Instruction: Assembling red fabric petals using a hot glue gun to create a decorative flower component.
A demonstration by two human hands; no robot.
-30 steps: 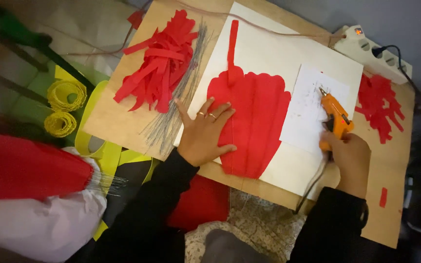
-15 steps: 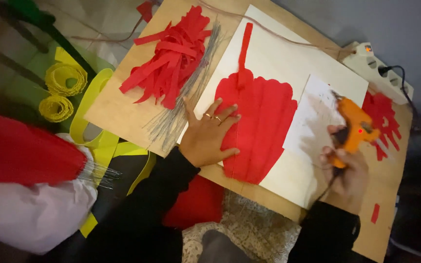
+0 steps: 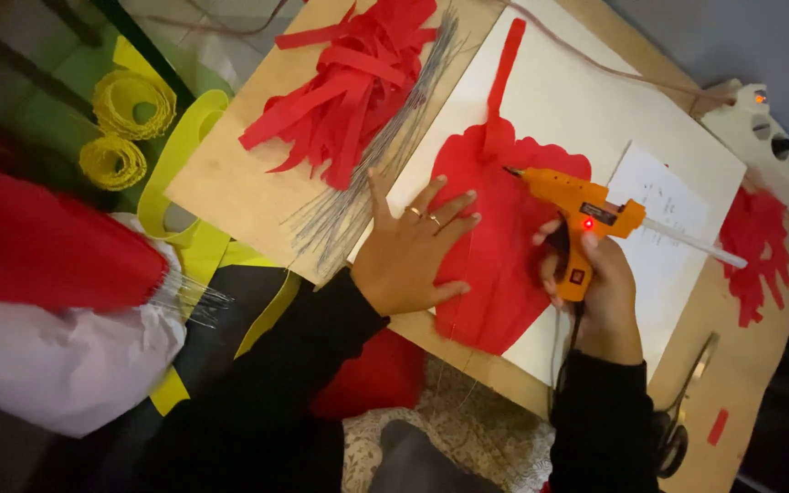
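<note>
My left hand [image 3: 408, 251] lies flat, fingers spread, on the left edge of a red scalloped paper shape [image 3: 495, 246] that rests on a white sheet [image 3: 595, 110]. My right hand [image 3: 600, 292] grips an orange glue gun [image 3: 577, 215] with a lit red light. Its nozzle points left over the upper part of the red shape. A white glue stick juts out of the gun's back to the right.
A heap of red paper strips [image 3: 349, 82] and a bundle of thin wires [image 3: 367, 183] lie on the brown board [image 3: 230, 183]. Yellow paper rolls [image 3: 130, 119] sit at left, red scraps [image 3: 760, 246], scissors [image 3: 682, 411] and a power strip [image 3: 769, 137] at right.
My right hand has carried the glue gun left from the white note paper onto the red shape. My left hand stays pressed on the shape.
</note>
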